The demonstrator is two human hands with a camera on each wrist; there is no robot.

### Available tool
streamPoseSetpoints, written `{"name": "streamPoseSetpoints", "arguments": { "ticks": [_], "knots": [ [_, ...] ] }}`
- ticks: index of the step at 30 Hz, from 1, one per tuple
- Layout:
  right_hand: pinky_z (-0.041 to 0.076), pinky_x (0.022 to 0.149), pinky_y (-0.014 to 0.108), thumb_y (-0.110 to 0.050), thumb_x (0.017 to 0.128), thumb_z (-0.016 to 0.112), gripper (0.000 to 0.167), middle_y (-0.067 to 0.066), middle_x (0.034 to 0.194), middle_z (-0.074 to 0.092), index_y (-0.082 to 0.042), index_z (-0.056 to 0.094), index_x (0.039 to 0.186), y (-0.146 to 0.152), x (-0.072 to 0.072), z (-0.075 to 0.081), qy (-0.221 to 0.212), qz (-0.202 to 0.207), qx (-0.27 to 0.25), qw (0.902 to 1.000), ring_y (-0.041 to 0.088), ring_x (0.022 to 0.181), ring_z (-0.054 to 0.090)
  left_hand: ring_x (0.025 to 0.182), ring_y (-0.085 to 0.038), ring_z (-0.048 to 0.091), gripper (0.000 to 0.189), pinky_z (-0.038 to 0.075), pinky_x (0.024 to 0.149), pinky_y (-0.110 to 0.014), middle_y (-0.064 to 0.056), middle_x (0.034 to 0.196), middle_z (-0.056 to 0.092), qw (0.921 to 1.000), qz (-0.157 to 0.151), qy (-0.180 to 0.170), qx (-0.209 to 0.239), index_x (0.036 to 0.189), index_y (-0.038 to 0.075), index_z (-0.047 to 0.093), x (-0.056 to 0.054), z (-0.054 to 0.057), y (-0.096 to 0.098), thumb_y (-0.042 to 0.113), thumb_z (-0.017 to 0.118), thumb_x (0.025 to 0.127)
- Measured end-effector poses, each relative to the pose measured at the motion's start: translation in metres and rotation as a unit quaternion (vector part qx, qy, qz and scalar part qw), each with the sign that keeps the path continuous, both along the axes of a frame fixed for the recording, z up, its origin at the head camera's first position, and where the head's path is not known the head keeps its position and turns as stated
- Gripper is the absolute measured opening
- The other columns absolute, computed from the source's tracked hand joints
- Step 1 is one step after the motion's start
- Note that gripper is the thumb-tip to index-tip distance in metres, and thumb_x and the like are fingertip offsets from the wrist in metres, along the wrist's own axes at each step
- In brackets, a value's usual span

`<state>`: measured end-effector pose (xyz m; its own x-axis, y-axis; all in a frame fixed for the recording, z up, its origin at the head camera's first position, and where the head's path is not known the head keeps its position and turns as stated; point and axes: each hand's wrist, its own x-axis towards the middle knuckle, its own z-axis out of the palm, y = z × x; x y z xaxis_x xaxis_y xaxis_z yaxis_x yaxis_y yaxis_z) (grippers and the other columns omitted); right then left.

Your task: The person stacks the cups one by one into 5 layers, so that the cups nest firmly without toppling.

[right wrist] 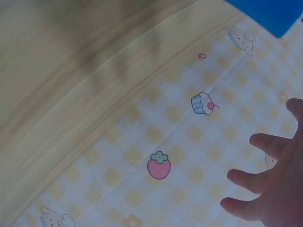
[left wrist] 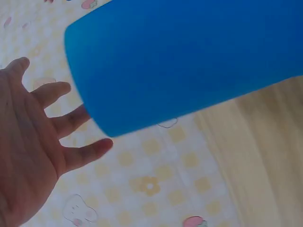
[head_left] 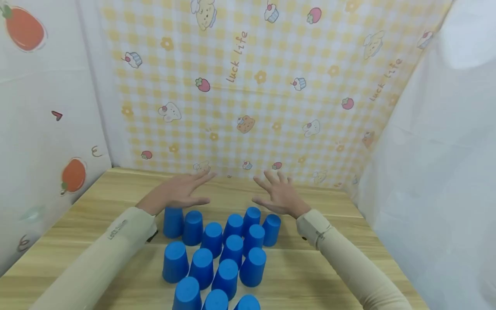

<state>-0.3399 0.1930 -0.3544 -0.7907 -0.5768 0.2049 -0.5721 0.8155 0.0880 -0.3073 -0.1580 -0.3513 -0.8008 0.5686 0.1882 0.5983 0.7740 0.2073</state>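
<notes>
Several blue cups (head_left: 203, 263) stand upside down in a loose cluster on the wooden table, the nearest ones cut off by the frame's bottom edge. My left hand (head_left: 178, 190) hovers over the back left of the cluster, fingers spread, and hides part of the top of a cup (head_left: 173, 224). In the left wrist view, a cup (left wrist: 180, 61) fills much of the picture beside the spread fingers (left wrist: 85, 153). Behind the back right cup (head_left: 271, 230), my right hand (head_left: 282, 196) is held up with fingers apart, holding nothing. A cup's corner (right wrist: 279, 14) shows in the right wrist view.
A yellow checked cloth (head_left: 232, 107) with cartoon prints hangs behind the wooden table (head_left: 317, 275). White sheets hang at both sides, the left sheet (head_left: 42, 99) printed and the right sheet (head_left: 434, 172) plain. A small dark object (head_left: 152, 236) lies by the left cuff.
</notes>
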Motion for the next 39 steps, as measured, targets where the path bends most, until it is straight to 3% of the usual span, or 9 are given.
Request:
{"name": "streamPoseSetpoints", "arguments": {
  "ticks": [4,9,12,17,23,27,29,34,39],
  "knots": [
    [0.032,0.103,0.069,-0.073,0.092,0.039,0.079,0.016,0.150,0.045,-0.031,0.026,0.158,-0.001,0.001,-0.007,-0.040,0.017,-0.016,0.9989,0.046,0.133,0.043,0.141,-0.039,0.037,0.088,0.031,0.107,-0.066,-0.011,0.162,0.025,0.9975,0.005,-0.030,0.064,0.159,0.022,0.021,0.002,-0.010,-0.017,0.067,0.053,0.091],
    [0.048,0.094,0.054,-0.069,0.093,0.047,0.079,0.012,0.134,0.060,-0.031,0.024,0.158,-0.002,0.001,-0.014,-0.111,0.040,-0.047,0.9919,0.030,0.118,0.059,0.123,-0.037,0.056,0.086,0.044,0.093,-0.066,-0.013,0.154,0.041,0.9898,0.026,-0.079,0.116,0.157,0.022,0.027,0.007,-0.017,-0.037,0.064,0.059,0.090],
    [0.050,0.091,0.050,-0.067,0.091,0.054,0.080,0.007,0.131,0.062,-0.030,0.030,0.156,-0.001,0.002,-0.017,-0.174,0.041,-0.090,0.9799,0.026,0.115,0.060,0.119,-0.036,0.058,0.078,0.049,0.088,-0.062,-0.015,0.147,0.049,0.9846,0.012,-0.103,0.141,0.153,0.017,0.035,0.009,-0.020,-0.047,0.053,0.065,0.091],
    [0.053,0.088,0.047,-0.059,0.085,0.069,0.083,0.006,0.127,0.064,-0.028,0.034,0.154,0.002,0.002,-0.021,-0.263,0.048,-0.153,0.9513,0.026,0.113,0.062,0.116,-0.036,0.058,0.070,0.052,0.084,-0.054,-0.016,0.139,0.055,0.9740,-0.013,-0.140,0.178,0.146,0.013,0.044,0.012,-0.025,-0.066,0.039,0.073,0.088],
    [0.055,0.084,0.045,-0.049,0.083,0.076,0.080,0.004,0.123,0.066,-0.021,0.042,0.149,0.006,0.000,-0.025,-0.300,0.074,-0.186,0.9328,0.023,0.106,0.065,0.118,-0.043,0.055,0.079,0.054,0.081,-0.048,-0.020,0.139,0.054,0.9602,-0.047,-0.197,0.193,0.145,0.005,0.045,0.012,-0.031,-0.082,0.032,0.082,0.081],
    [0.056,0.082,0.043,-0.046,0.081,0.078,0.071,0.002,0.123,0.066,-0.019,0.052,0.142,0.009,-0.002,-0.025,-0.313,0.074,-0.187,0.9283,0.019,0.104,0.066,0.119,-0.046,0.052,0.081,0.052,0.085,-0.057,-0.023,0.139,0.053,0.9505,-0.070,-0.236,0.190,0.143,0.001,0.045,0.011,-0.038,-0.083,0.028,0.085,0.078],
    [0.056,0.081,0.043,-0.044,0.081,0.079,0.067,0.003,0.123,0.066,-0.017,0.056,0.138,0.011,-0.002,-0.026,-0.317,0.078,-0.188,0.9262,0.018,0.103,0.066,0.120,-0.044,0.052,0.079,0.051,0.086,-0.059,-0.020,0.137,0.055,0.9507,-0.059,-0.242,0.185,0.141,0.001,0.047,0.011,-0.041,-0.082,0.029,0.085,0.078],
    [0.057,0.079,0.040,-0.039,0.082,0.079,0.051,-0.001,0.118,0.068,-0.016,0.066,0.126,0.014,-0.003,-0.029,-0.328,0.085,-0.197,0.9201,0.019,0.101,0.066,0.113,-0.032,0.057,0.059,0.050,0.088,-0.055,-0.004,0.121,0.065,0.9606,-0.012,-0.227,0.159,0.127,0.010,0.061,0.010,-0.045,-0.078,0.034,0.085,0.078],
    [0.057,0.077,0.039,-0.036,0.083,0.078,0.039,-0.005,0.114,0.069,-0.020,0.070,0.117,0.015,-0.003,-0.032,-0.326,0.095,-0.207,0.9175,0.018,0.099,0.066,0.107,-0.026,0.059,0.048,0.050,0.087,-0.052,0.003,0.111,0.067,0.9653,0.007,-0.205,0.161,0.120,0.014,0.066,0.008,-0.047,-0.077,0.034,0.083,0.080]
  ]
}}
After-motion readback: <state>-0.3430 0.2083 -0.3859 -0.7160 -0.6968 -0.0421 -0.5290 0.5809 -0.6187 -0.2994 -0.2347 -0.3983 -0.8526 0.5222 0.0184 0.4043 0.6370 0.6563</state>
